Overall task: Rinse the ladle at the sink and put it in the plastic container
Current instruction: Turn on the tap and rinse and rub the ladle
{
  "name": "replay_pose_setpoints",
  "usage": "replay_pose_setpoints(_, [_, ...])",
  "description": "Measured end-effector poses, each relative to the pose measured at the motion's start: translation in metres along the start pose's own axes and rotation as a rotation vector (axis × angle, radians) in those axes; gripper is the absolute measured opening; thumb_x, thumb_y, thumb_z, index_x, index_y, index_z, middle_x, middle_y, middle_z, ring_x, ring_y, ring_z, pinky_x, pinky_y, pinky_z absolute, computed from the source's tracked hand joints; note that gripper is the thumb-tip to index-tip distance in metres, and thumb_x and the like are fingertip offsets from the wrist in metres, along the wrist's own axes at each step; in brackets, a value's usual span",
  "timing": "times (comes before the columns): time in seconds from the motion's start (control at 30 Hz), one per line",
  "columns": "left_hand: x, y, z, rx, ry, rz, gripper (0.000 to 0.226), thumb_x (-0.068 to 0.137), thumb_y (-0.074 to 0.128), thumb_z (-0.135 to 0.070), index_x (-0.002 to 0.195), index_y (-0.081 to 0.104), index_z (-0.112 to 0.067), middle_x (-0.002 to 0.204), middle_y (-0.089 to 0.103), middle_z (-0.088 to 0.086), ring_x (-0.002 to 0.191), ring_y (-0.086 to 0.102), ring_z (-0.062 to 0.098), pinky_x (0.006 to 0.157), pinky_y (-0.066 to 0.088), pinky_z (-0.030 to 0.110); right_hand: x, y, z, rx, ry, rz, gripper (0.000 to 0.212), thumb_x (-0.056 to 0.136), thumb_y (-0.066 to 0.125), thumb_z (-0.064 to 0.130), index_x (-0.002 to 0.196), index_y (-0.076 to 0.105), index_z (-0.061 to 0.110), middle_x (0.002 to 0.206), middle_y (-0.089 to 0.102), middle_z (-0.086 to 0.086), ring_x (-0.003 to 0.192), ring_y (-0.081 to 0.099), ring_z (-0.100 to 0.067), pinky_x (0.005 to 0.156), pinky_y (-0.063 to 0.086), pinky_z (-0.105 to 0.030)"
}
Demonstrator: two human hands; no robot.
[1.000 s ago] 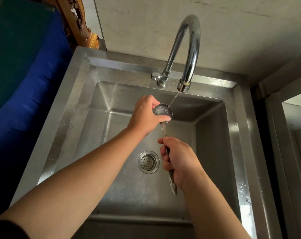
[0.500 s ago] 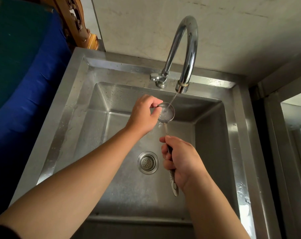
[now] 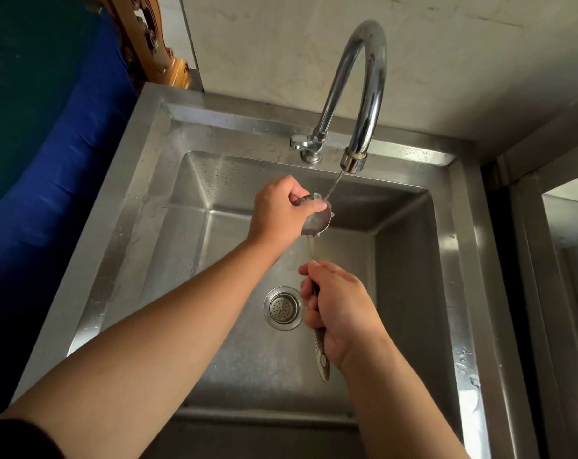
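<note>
The small steel ladle (image 3: 316, 219) with the long patterned handle is held over the basin of the square stainless-steel sink (image 3: 142, 207), at the centre of the frame, its bowl under a thin stream of water (image 3: 333, 186) from the curved chrome tap (image 3: 363, 81) above it. The left hand (image 3: 278, 210) cups the bowl, thumb pressed across its rim and fingers curled behind. Below it, the right hand (image 3: 339, 309) is fisted around the handle, whose end sticks out beneath the palm. A round perforated drain strainer (image 3: 283, 308) sits just left of that hand.
</note>
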State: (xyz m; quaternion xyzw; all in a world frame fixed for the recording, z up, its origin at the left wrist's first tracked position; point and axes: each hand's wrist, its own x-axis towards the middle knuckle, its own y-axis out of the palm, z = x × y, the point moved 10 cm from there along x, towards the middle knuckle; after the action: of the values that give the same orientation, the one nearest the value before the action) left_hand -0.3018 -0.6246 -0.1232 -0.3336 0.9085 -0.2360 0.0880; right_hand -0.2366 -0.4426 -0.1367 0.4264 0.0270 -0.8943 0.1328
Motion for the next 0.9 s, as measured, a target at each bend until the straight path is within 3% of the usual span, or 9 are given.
replay_pose_setpoints(0.13, [0.001,-0.012,-0.016,-0.01,0.129,-0.052,0.016,0.08,0.08,-0.019,0.076,0.07,-0.006,0.076,0.07,0.004,0.071,0.062,0.019,0.067,0.048,0.029,-0.002,-0.002,0.008,0.006,-0.038,-0.014,0.021,0.097,0.05,0.008,0.088,0.069,0.006,0.054,0.052,-0.001,0.039,0.031,-0.011,0.032,0.024,-0.019])
replay_pose_setpoints(0.23, [0.0,-0.014,-0.021,-0.033,0.211,-0.018,0.004,0.084,0.073,-0.008,0.086,0.074,-0.005,0.087,0.072,0.006,0.076,0.064,0.018,0.073,0.05,0.026,-0.003,-0.003,0.012,0.016,-0.053,-0.013,0.021,0.097,0.05,0.009,0.088,0.07,0.007,0.055,0.052,-0.001,0.04,0.032,-0.01,0.032,0.025,-0.019])
replay_pose_setpoints(0.37, [-0.002,-0.005,-0.012,-0.074,0.172,0.118,0.026,0.084,0.068,-0.003,0.108,0.073,-0.012,0.094,0.062,-0.002,0.082,0.057,0.006,0.076,0.042,0.011,-0.003,-0.004,0.015,0.026,-0.064,-0.023,0.022,0.097,0.05,0.007,0.086,0.069,0.007,0.056,0.052,-0.001,0.038,0.033,-0.009,0.031,0.025,-0.017])
replay_pose_setpoints(0.47, [-0.006,0.006,-0.001,-0.122,0.082,0.217,0.041,0.078,0.077,-0.006,0.116,0.07,-0.02,0.102,0.06,-0.007,0.086,0.054,-0.002,0.073,0.038,0.005,-0.003,-0.005,0.013,0.053,-0.056,-0.03,0.022,0.097,0.048,0.006,0.087,0.068,0.006,0.056,0.052,-0.002,0.037,0.032,-0.009,0.031,0.025,-0.016])
replay_pose_setpoints(0.7, [-0.009,0.012,0.003,-0.082,-0.003,0.185,0.05,0.056,0.094,-0.022,0.096,0.064,-0.022,0.09,0.061,-0.011,0.078,0.054,-0.001,0.068,0.038,0.002,-0.003,-0.006,0.004,0.012,-0.038,-0.034,0.022,0.098,0.049,0.007,0.087,0.067,0.007,0.052,0.052,0.0,0.038,0.031,-0.01,0.032,0.023,-0.018])
replay_pose_setpoints(0.9, [-0.007,0.004,-0.019,0.023,0.191,0.097,0.014,0.081,0.075,-0.01,0.094,0.072,-0.009,0.09,0.065,-0.005,0.077,0.057,0.012,0.069,0.043,0.009,-0.004,-0.014,0.005,-0.027,-0.082,-0.072,0.022,0.098,0.049,0.01,0.088,0.068,0.007,0.054,0.053,-0.001,0.034,0.033,-0.008,0.031,0.025,-0.019])
